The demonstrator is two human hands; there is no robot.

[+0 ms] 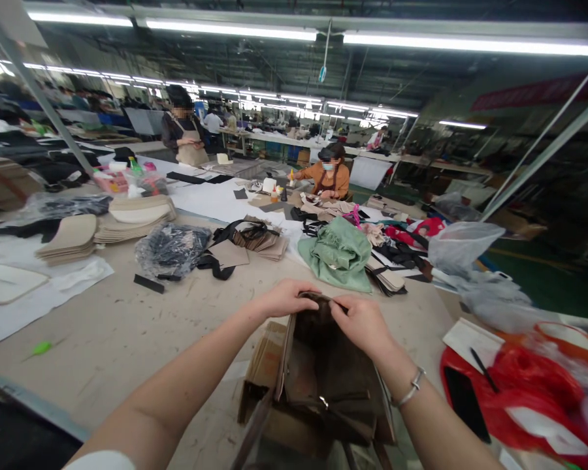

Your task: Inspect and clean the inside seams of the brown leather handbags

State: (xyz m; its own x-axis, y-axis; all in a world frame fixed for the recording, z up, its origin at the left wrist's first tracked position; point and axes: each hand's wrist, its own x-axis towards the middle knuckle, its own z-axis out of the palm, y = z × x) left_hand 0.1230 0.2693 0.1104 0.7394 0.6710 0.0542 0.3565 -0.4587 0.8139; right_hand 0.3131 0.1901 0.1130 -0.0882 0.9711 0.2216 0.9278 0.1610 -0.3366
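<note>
The bag [340, 372] lay against a cardboard box [264, 358] before me, its far rim [325, 298] pinched by my left hand [293, 299] and right hand [361, 321]; uneven pulling could have skewed that edge, short of the green cloth [336, 254].

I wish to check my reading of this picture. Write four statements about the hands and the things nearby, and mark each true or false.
1. The left hand and right hand hold the edge of the brown bag. True.
2. The bracelet is on the left wrist. False: it is on the right wrist.
3. A green cloth lies beyond the hands. True.
4. The black phone lies on the green cloth. False: it lies on red plastic.
</note>
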